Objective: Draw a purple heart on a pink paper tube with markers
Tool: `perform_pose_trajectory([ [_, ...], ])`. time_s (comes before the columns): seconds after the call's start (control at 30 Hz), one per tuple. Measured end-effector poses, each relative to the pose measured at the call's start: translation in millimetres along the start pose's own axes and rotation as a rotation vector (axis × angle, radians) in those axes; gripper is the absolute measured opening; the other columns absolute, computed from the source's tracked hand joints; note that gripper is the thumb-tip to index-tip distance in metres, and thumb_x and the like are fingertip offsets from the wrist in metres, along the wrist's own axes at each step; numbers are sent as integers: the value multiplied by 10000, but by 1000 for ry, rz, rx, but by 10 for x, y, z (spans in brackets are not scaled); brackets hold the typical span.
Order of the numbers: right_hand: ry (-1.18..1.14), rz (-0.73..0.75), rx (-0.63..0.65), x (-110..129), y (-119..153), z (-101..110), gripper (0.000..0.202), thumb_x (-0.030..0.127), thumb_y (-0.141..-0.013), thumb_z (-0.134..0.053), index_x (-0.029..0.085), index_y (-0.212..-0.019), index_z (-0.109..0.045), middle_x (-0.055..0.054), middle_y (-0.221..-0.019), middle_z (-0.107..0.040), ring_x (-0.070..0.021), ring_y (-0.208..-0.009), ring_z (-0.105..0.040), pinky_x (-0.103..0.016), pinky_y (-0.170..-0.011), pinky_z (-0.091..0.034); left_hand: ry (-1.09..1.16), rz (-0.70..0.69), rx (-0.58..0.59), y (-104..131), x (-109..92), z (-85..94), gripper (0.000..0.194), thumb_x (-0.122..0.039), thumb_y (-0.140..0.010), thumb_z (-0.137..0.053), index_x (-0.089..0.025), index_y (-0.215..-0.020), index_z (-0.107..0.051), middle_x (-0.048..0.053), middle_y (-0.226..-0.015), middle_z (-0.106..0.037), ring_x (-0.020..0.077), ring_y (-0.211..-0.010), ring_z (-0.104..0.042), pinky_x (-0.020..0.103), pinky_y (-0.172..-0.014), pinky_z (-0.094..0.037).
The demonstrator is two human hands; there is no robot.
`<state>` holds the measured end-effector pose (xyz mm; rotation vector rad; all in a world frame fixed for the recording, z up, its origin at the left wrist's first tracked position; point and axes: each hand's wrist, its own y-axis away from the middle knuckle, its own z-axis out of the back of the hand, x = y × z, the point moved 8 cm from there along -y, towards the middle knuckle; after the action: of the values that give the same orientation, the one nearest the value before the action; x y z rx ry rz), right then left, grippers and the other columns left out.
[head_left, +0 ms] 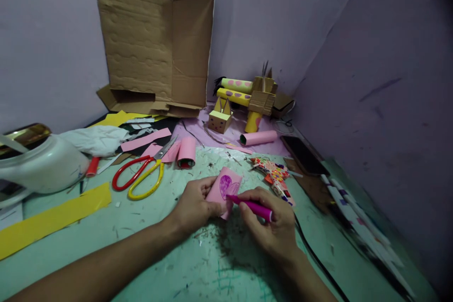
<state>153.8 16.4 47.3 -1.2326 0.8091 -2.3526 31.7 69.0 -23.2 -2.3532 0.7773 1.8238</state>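
Checking this from my end of the head feed, both grips are full: right hand [271,222] clamped around a purple marker [257,208], left hand [194,202] pinching a short pink roll [214,193] by its nine o'clock side, thumb near its lower end. The marker slants, tip toward ten o'clock, butt end toward four. The roll's long axis runs roughly one to seven, so I've got the two lying crosswise, which to me is the relation that counts.

There's a heart [225,185] drawn on the roll, left lobe dark, right lobe paler inside its outline. The marker tip is right at the heart's lower part, so the paler lobe lies about one o'clock from it. Can't tell from this angle if the tip is actually pressing. Right hand is the nearer one to that lobe; left fingers are over on the far side of the dark one.

Further out from the roll: scissors [159,155] at ten o'clock, blades spread a bit, an upright pink roll [187,151] between ten and eleven, another pink roll [261,138] on its side at one, and a sticker-covered tool [274,173] (glue gun maybe?) at two. Little cardboard box figure [219,122] sits at twelve.
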Motion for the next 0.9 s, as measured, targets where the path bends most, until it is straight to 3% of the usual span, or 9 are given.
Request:
perform_pose_trajectory([
  [0.57, -18, 7, 27, 28, -9, -32, 91, 138, -771, -568, 174, -772, -652, -9, -626, -663, -131, -526, -615, -234, -497, -464, 0, 0, -8, 13, -10, 5, 449, -53, -455, -695, -94, -901, -694, 28, -756, -663, 163, -676, -554, 263, -600, -426],
  [0.9, 72, 7, -77, -2, -8, 82, 93, 132, -793, -564, 176, -809, -644, -12, -657, -665, -135, -552, -620, -238, -513, -475, 1, -5, -19, 6, -4, 16, 478, -64, -454, -710, -77, -931, -692, 46, -794, -678, 171, -704, -570, 270, -626, -430],
])
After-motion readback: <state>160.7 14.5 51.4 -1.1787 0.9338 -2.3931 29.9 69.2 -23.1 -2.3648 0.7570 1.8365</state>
